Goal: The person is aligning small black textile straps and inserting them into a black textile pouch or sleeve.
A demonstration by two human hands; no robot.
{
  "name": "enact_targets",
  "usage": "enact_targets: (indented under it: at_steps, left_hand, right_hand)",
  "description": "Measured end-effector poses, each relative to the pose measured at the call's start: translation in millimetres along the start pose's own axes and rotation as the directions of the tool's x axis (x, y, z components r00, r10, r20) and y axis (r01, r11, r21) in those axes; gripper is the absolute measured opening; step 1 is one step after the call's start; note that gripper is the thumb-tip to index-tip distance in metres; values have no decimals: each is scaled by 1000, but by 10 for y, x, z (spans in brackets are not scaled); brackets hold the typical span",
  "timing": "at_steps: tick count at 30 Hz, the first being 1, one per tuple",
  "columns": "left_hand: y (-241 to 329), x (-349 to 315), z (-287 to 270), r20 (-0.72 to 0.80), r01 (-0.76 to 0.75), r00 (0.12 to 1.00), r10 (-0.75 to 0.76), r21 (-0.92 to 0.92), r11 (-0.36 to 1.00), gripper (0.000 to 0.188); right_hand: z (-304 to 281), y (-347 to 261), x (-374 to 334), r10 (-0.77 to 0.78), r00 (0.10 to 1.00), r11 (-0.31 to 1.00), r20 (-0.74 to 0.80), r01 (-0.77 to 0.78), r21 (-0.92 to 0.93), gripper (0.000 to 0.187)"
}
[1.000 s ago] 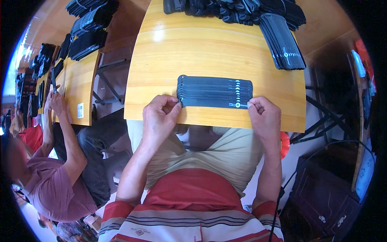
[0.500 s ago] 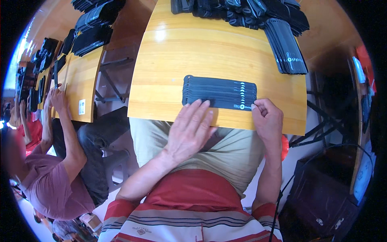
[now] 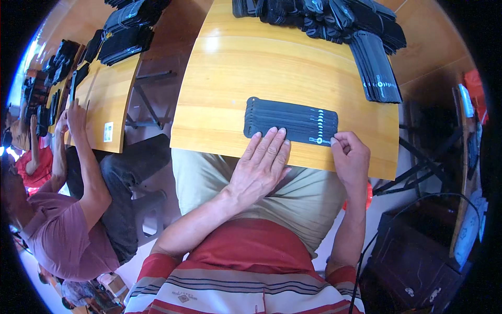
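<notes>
A fanned row of flat black straps [image 3: 287,119] lies on the yellow wooden table [image 3: 251,68] near its front edge. Each strap has a rounded end, and white printed marks line up near the right end. My left hand [image 3: 260,167] is open, its fingers stretched out flat with the tips on the near edge of the straps. At the near right corner my right hand [image 3: 352,157] is closed, fingers curled and thumb and forefinger pinching the strap ends. The underside of that pinch is hidden.
A heap of black straps [image 3: 314,18] covers the table's far edge, with another fanned bundle [image 3: 375,68] at the far right corner. To the left, a co-worker [image 3: 73,230] sits at another table [image 3: 116,99] bearing black bundles. A dark cabinet [image 3: 413,256] stands at lower right.
The whole view has shifted slightly, so the table and straps appear a little further right. Both hands keep nearly the same place against the straps.
</notes>
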State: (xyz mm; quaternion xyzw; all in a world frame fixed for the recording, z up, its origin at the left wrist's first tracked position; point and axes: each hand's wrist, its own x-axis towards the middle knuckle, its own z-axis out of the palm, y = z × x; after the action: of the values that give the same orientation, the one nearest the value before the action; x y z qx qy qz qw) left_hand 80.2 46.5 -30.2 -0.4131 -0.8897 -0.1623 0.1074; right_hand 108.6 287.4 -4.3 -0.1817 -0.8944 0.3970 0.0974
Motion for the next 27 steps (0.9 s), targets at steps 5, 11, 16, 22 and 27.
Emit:
enact_targets:
  at_steps: [5, 11, 16, 22, 27]
  left_hand:
    - [-12, 29, -25, -13, 10, 1000, -10, -19, 1000, 56]
    - [-71, 5, 34, -16, -26, 1000, 26, 28, 999, 50]
    - [-54, 43, -14, 6, -22, 1000, 22, 46, 999, 48]
    - [-81, 19, 31, 19, -13, 1000, 12, 36, 999, 52]
    - [-90, 34, 5, 50, -21, 999, 20, 37, 999, 55]
  right_hand:
    - [-6, 55, -2, -11, 1000, 999, 3, 11, 33, 10]
    - [20, 106, -26, -39, 998, 998, -47, 41, 41, 14]
    - [221, -106, -334, -528, 836, 794, -152, 422, -437, 21]
    - [566, -270, -514, -590, 804, 713, 74, 561, -421, 44]
    - [568, -146, -546, -562, 819, 721, 112, 552, -419, 48]
